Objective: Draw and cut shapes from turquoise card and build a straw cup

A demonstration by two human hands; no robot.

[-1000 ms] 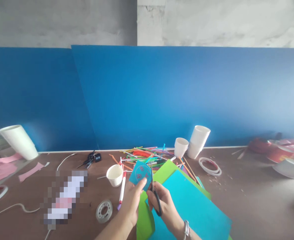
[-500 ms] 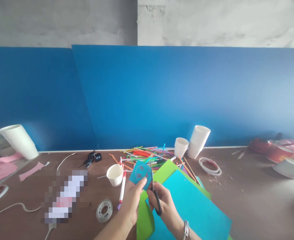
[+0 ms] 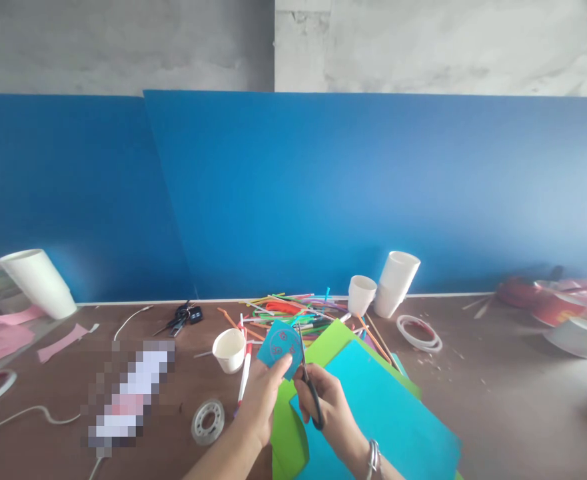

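Pink paper [image 3: 8, 343]: far to the left of the left hand, lying flat near a tilted white cup [image 3: 40, 285];
Pixelated item [image 3: 133, 397]: left of the left hand, too blocked out to name;
Keys [image 3: 183, 317]: beyond the left hand and to its left, in a dark bunch;
Tape roll [image 3: 217, 427]: just left of the left forearm, flat on the brown table [image 3: 168, 453];
Small white cup [image 3: 229, 351]: upright, near the left hand on its far side;
Marker [image 3: 244, 377]: close beside the left hand, white with red on it;
Left hand [image 3: 263, 400]: clamped on a blue card [image 3: 278, 350], thumb across its face; the card, drawn with 1 circle and red marks, stands between the 2 hands;
Straws [image 3: 293, 307]: a loose, many-coloured pile beyond both hands;
Scissors [image 3: 315, 400]: blades pointing away from the right hand, at the card's right edge; cannot tell how far they part;
Right hand [image 3: 329, 403]: closed around the scissors' black handles;
Blue sheet [image 3: 388, 413]: under and right of the right hand, over green sheets [image 3: 293, 440];
White coil [image 3: 426, 346]: well right of the right hand, beyond it
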